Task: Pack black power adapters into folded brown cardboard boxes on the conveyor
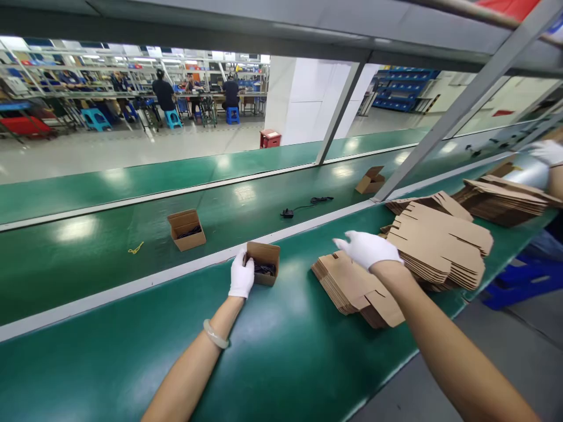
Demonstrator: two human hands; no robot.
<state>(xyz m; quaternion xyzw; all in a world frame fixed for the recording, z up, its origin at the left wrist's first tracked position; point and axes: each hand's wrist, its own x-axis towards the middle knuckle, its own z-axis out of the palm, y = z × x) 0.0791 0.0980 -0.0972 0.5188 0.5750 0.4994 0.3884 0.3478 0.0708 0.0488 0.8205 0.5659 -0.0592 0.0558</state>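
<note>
My left hand (241, 275), in a white glove, grips the left side of a small open cardboard box (266, 253). Black cable (265, 268) lies inside that box, which rests on the green bench by the pale rail. Stretched out to the right, my gloved right hand (367, 249) has its thumb apart from the fingers and nothing in it. Below it is a stack of flat cardboard box blanks (347, 281); whether the hand touches the top blank I cannot tell. A taller pile of blanks (435, 237) lies just right of that hand.
Beyond the rail (176, 272), a green belt (101, 252) carries an open box with cable (187, 230), a black adapter with its cord (288, 213), a yellow tie (136, 248) and another box (370, 180). Metal posts (341, 111) rise there. A co-worker's gloved hand (548, 152) is at far right.
</note>
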